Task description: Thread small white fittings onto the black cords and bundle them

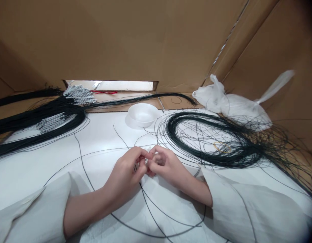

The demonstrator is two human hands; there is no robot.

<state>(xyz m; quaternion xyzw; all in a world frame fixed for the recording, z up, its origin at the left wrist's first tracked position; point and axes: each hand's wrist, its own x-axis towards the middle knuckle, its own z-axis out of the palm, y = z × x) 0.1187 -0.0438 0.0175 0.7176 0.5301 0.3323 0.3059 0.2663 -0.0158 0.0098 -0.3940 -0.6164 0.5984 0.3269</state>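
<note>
My left hand (130,167) and my right hand (163,163) meet fingertip to fingertip over the white tabletop. Both are closed in a pinch. Thin dark cord (148,199) runs out from between my left fingers and loops down toward the front of the table. Whatever my right fingertips grip is too small and too covered to make out. Just beyond my hands stands a white bowl (143,114); its inside looks plain white. To the right of my hands lies a big coil of dark green cord (211,158), its loose ends fanning out at the right.
At the left, bundles of dark cord (44,135) lie with black-and-white patterned pieces (80,94) on them. Knotted white plastic bags (242,106) rest at the back right. Cardboard walls (135,40) enclose the back and sides, with a low slot in the rear one.
</note>
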